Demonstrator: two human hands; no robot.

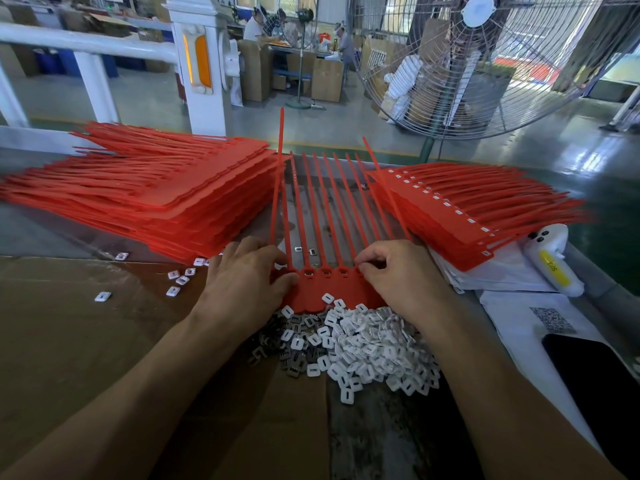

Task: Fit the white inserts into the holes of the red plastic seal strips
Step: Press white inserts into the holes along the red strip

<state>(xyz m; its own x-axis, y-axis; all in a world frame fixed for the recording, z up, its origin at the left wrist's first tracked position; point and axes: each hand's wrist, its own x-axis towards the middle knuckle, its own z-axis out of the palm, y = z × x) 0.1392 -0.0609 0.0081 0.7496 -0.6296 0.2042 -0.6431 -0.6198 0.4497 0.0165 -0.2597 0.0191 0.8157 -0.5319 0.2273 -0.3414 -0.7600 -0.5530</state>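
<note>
1. We are at a table [363,427] in a factory hall, brown cardboard [86,341] spread over its left part, a big floor fan [485,64] beyond it
2. Our right hand [398,275] curls its fingertips in a pinch at the right end of the hole row on the red seal strip sheet [332,289]; whether a white insert sits in that grip we cannot tell
3. Our left hand [249,275] rests on the sheet's left end, fingers spread and loosely bent, thumb on the red plate, pressing it down, not clasping it
4. The sheet lies flat between the hands, its thin tails [322,209] fanning away from us; we judge it light and bendy, best pinned by the solid plate, not the whippy tails
5. The heap of white inserts [367,344] lies just in front of the sheet; they look small, hard and light, likely slippery, so we would pinch each by its edges
6. Stacks flank the sheet: an unfilled stack [156,195] left, a filled stack [467,209] right
</note>
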